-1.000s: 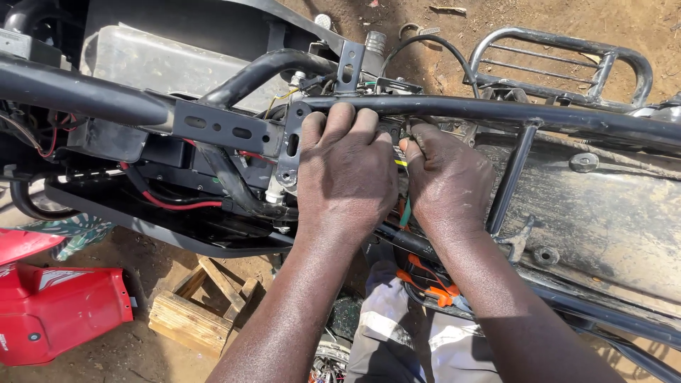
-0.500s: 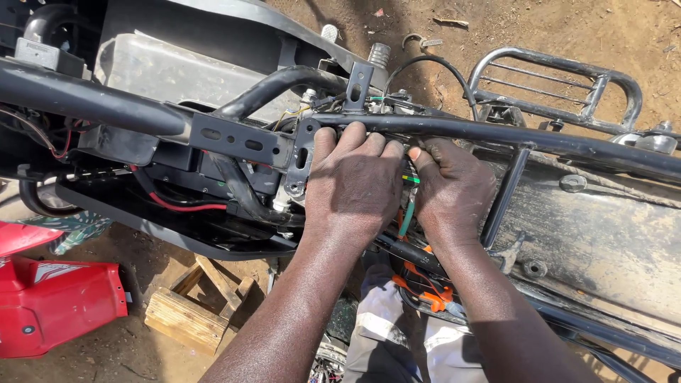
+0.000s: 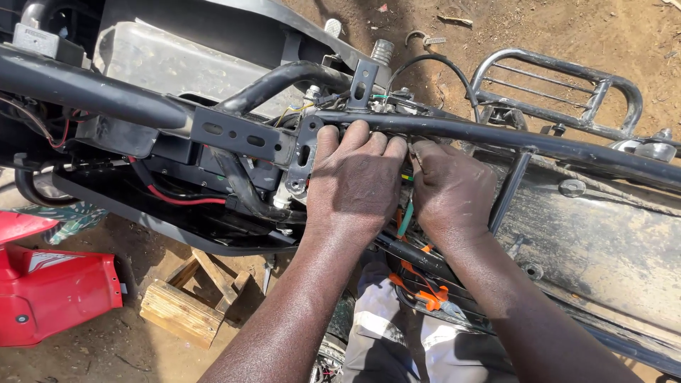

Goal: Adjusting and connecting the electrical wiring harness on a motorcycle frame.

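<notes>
Both hands work inside a stripped motorcycle frame. My left hand curls over the black upper frame tube, fingers pressed against it near a slotted bracket. My right hand sits close beside it, fingers pinched on a bundle of coloured wires, green and yellow strands showing between the two hands. What the fingertips grip behind the tube is hidden. Orange-handled pliers lie below on the frame, near my right forearm.
A rear luggage rack sticks out at the upper right. The dusty rear mudguard fills the right. A red body panel and wooden blocks lie on the dirt at lower left. A red cable runs through the frame.
The view has shifted, so the frame and hands sit slightly lower and to the right. Both hands stay together at the same spot on the tube, fingers working the wires.
</notes>
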